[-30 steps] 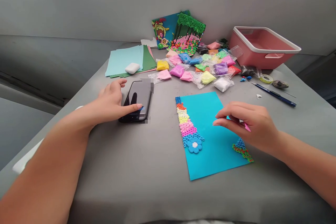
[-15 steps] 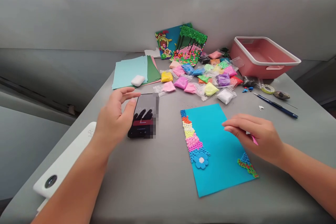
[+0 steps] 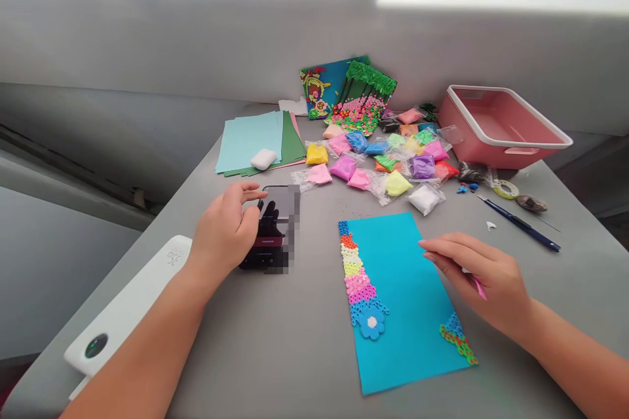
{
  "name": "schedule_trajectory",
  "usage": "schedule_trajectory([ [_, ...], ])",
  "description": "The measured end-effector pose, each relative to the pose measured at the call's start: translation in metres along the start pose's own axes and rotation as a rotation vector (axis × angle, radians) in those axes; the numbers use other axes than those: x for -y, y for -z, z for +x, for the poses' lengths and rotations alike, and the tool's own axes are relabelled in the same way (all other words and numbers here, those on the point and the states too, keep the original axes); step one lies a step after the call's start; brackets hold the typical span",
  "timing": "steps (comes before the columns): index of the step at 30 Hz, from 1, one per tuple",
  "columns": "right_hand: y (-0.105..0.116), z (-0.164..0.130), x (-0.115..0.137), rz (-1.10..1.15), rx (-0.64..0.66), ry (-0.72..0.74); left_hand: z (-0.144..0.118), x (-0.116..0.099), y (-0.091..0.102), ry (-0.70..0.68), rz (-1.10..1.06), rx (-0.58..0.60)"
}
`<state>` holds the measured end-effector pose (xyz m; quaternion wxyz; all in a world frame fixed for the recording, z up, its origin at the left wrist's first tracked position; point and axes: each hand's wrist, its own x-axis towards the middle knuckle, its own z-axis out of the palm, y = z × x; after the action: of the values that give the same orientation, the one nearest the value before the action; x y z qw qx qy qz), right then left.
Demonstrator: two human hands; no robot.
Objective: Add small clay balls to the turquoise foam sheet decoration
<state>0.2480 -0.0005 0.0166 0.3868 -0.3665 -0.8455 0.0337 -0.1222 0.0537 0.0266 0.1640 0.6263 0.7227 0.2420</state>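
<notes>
My left hand [image 3: 229,230] is over the left edge of a dark smartphone [image 3: 269,242], thumb and fingers apart. Whether a fingertip touches the screen I cannot tell. My right hand [image 3: 484,275] is closed in a pinch around a slim pink tool [image 3: 477,287], most of which is hidden in the fingers. It hovers by the right edge of a blue card [image 3: 400,301]. Small coloured rings form a strip [image 3: 358,275] down the card's left side, with a blue flower [image 3: 372,323] at its lower end. A blue, green and red ring patch [image 3: 458,339] fills the lower right corner.
Bags of coloured clay [image 3: 361,179] lie behind the card, before two decorated pictures [image 3: 363,95]. At the back right stands a pink basket [image 3: 506,144]. A dark blue craft knife [image 3: 521,226] and tape roll [image 3: 505,189] lie right. Paper sheets [image 3: 250,137] and a white device [image 3: 132,301] are left.
The whole view has shifted, so the table's things sit lower in the picture. My left hand has moved slightly over the phone; my right hand keeps its pinch.
</notes>
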Motion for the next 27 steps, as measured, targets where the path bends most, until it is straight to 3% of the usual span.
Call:
schedule_trajectory([
  [6, -0.003, -0.001, 0.005, 0.058, 0.029, -0.033, 0.001, 0.005, 0.000, -0.063, -0.005, -0.018],
  [21, -0.005, -0.003, -0.002, -0.017, 0.001, -0.007, 0.025, 0.027, -0.002, -0.323, 0.001, 0.125],
  [27, -0.004, -0.001, 0.000, -0.007, -0.018, -0.003, 0.029, 0.029, 0.006, -0.402, -0.057, 0.095],
])
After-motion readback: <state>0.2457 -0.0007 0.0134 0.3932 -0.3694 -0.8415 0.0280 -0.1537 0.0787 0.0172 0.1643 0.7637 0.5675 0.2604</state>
